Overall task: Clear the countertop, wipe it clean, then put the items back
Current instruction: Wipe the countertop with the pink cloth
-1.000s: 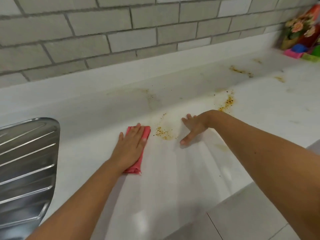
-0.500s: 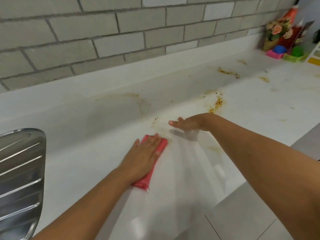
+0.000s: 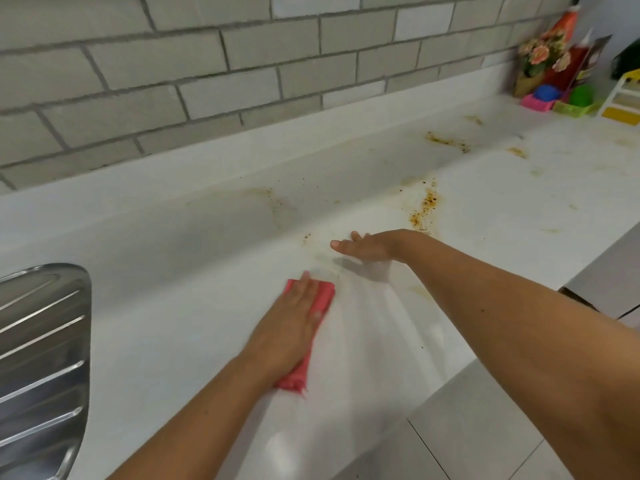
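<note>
I note a steel drainboard (image 3: 38,358) far left. The left hand (image 3: 291,327), fingers straight, presses the red cloth (image 3: 325,294) onto the white countertop (image 3: 173,323). The right hand (image 3: 367,245), fingers extended, holds nothing. Brown stains (image 3: 426,209) lie beyond it, and flowers (image 3: 543,53) stand far right. Grey tiled wall (image 3: 207,81) behind.

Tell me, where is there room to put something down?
Bare white counter lies between the drainboard and the left hand on the pink cloth. Brown stains spot the middle. The far right corner is crowded with flowers and bottles.

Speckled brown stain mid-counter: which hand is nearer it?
Right. The right hand is just left of the stain; the left hand presses the pink cloth farther left, nearer the front edge.
</note>
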### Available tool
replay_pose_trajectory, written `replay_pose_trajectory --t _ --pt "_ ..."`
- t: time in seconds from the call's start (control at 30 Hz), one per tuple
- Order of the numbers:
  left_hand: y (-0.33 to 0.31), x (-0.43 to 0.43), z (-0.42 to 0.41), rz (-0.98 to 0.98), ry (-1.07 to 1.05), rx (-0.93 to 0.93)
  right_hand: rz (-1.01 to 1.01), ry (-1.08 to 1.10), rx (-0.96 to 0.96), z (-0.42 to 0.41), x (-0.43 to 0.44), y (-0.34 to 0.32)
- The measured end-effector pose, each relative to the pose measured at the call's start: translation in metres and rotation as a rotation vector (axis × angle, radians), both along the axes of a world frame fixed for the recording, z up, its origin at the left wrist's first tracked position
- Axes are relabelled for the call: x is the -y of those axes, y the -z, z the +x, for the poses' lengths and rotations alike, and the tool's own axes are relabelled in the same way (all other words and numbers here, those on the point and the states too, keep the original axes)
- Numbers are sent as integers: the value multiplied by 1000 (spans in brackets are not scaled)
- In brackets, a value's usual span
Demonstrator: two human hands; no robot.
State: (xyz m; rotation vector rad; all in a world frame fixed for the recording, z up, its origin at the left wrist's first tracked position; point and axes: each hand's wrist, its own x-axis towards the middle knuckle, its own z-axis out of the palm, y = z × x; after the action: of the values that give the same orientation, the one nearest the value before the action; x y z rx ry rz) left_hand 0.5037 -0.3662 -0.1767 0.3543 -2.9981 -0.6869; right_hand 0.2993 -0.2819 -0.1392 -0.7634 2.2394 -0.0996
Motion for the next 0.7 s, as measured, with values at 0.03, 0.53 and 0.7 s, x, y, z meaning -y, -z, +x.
replay_pose_trajectory --t 0.03,0.53,0.7 --pt "-2 14 -8 11 -64 -8 -3 7 -7 1 0 2" --pt "-3 -14 -40 -56 48 27 -264 135 43 26 -32 -18" --pt "3 47 -73 -148 -274 64 -341 194 -218 16 -104 -27"
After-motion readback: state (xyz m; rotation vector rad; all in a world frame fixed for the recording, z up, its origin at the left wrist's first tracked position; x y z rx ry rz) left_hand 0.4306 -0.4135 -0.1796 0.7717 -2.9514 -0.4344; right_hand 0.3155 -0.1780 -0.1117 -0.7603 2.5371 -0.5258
